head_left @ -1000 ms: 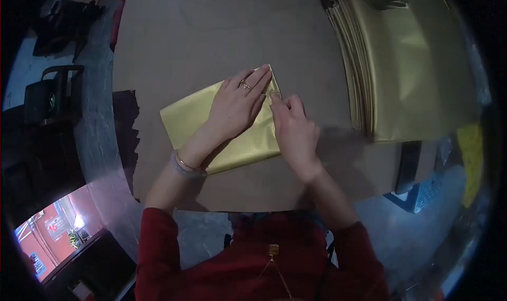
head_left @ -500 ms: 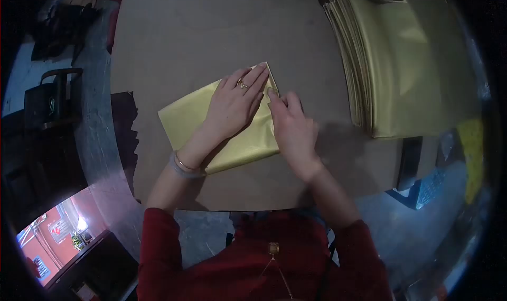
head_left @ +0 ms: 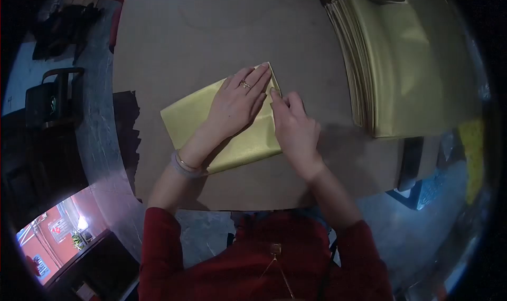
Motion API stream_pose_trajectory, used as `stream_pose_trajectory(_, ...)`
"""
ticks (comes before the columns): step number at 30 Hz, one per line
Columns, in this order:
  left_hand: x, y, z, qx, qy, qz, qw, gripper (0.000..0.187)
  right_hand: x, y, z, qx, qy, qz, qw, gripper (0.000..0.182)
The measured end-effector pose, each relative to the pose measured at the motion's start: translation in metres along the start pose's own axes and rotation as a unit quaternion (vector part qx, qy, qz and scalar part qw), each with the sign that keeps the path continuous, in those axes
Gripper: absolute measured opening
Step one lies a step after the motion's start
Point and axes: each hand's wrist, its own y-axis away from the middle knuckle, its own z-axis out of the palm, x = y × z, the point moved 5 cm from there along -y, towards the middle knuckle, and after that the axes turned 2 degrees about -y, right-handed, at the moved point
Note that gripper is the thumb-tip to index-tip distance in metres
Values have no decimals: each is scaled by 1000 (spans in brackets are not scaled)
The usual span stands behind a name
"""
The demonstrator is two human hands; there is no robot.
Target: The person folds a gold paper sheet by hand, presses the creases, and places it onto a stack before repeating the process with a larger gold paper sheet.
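A shiny gold-yellow folded sheet (head_left: 193,113), fabric-like or paper-like, lies at a slant on the table before me. My left hand (head_left: 236,103) rests flat on its upper right part, fingers stretched toward the top corner, a ring on one finger. At the sheet's right edge, my right hand (head_left: 296,126) is closed, with the thumb on top of the edge and the other fingers curled. What lies under those curled fingers is hidden. The two hands are close together but apart.
A thick stack of gold-yellow sheets (head_left: 401,73) lies on the brown table (head_left: 237,21) at the right. Dark jagged-edged material (head_left: 125,137) hangs at the table's left edge. A blue crate (head_left: 422,190) stands below right, and a dark chair (head_left: 58,97) is at the left.
Both hands keep almost the same place on the sheet. The whole view has shifted very slightly.
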Motion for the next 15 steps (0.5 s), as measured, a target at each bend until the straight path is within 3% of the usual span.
stream_pose_trajectory(7, 0, 0, -2, 11, -15, 6, 1000, 44, 0, 0, -2, 34, -25, -17, 999, 27)
stream_pose_trajectory(11, 0, 0, -1, 5, 24, 3, 1000, 47, -2, 0, -1, 11, 32, -35, 999, 34)
stream_pose_trajectory(15, -3, 2, 1, 27, 41, 4, 999, 46, 0, 1, 2, 34, 0, -58, 998, 39)
